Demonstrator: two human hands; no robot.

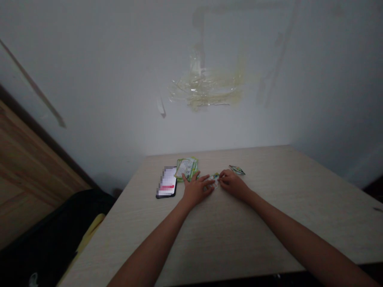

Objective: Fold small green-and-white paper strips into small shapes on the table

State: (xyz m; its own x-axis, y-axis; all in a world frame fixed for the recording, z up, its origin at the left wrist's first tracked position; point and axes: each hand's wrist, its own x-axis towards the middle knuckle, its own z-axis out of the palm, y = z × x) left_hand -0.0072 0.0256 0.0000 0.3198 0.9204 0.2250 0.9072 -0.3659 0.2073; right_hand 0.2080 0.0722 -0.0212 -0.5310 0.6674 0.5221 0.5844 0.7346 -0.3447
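A small card or packet, white with green and yellow print, lies flat on the table between my hands. Spread fingers of my left hand rest on its left part, with the palm down. My right hand is closed in a pinch at the card's right edge; what sits between those fingertips is too small to make out. Just behind the left fingers is a loose pile of green and white printed cards. One more folded or tilted printed piece lies beyond my right hand.
A phone with a lit, blurred screen lies left of the pile. The pale wooden table meets a white wall marked with old tape. At the left stand a wooden panel and dark cloth.
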